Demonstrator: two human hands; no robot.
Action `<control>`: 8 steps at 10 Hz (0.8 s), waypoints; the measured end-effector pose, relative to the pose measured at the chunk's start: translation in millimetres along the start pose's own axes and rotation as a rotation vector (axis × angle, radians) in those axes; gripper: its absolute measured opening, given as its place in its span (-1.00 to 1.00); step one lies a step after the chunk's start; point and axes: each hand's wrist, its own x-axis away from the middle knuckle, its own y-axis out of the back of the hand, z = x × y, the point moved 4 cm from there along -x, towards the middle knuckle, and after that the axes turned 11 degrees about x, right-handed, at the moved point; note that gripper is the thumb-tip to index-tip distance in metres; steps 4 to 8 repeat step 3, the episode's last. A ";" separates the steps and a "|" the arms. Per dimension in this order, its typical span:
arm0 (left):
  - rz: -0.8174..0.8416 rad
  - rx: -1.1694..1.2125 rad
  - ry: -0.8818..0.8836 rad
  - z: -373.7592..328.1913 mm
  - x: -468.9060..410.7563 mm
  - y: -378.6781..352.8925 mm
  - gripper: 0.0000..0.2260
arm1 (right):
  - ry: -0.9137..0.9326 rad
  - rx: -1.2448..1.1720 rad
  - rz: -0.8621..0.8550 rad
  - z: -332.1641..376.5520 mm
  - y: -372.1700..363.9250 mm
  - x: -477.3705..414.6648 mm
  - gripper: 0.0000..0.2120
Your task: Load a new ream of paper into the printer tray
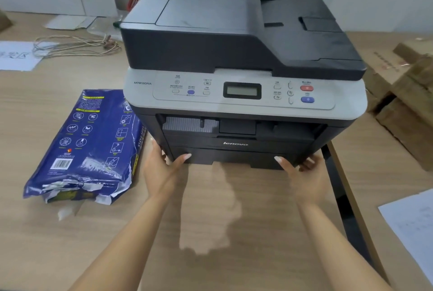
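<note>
Head view: both hands at printer (234, 60) tray (232, 159) front. Left hand (164, 171) and right hand (304, 173) fingers curled round tray corners. Torn blue ream (86, 147) on table (210, 220), left.

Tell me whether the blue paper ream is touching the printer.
Cannot tell. In the head view the blue paper ream lies right beside the printer, whose overhanging control panel covers the ream's far corner, so neither contact nor gap shows.

I am in an office. A multifunction printer (236, 60) sits on a wood-grain desk (210, 232) in front of me. Left of the printer lie a torn-open ream of copy paper (89, 147) and loose sheets (16, 55); right of it, cardboard boxes (405, 93).
</note>
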 end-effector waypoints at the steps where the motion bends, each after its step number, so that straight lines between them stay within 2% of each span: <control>1: 0.012 -0.001 -0.011 0.4 -0.5 0.3 -0.46 | 0.005 0.018 0.008 -2.0 -1.1 -1.5 -0.29; 2: 0.029 0.014 -0.021 0.6 -0.2 0.5 -0.44 | 0.027 0.015 0.031 -0.4 0.3 0.2 -0.28; 3: 0.022 0.002 0.055 -4.6 7.1 3.7 -0.44 | 0.029 0.045 0.043 3.2 2.0 10.8 -0.20; 8: 0.022 0.002 0.055 -4.6 7.1 3.7 -0.44 | 0.029 0.045 0.043 3.2 2.0 10.8 -0.20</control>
